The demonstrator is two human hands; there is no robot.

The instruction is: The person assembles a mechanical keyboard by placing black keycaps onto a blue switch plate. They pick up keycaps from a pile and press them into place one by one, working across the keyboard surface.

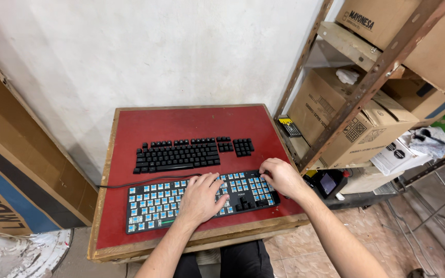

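Black keyboard base with bare blue switches [181,203], lower centre on red wooden table [130,123] | left hand [200,198] flat, open on it | right hand [283,176] curled at its right end, grip unclear | removed black keycaps [191,153] laid out above; few caps remain

I see a small red-topped counter [130,216] with worn wooden edging, carrying laid-out black keycaps [181,153] at the back and a keyboard [155,206] with exposed blue switches in front, its black cable [130,183] trailing left.
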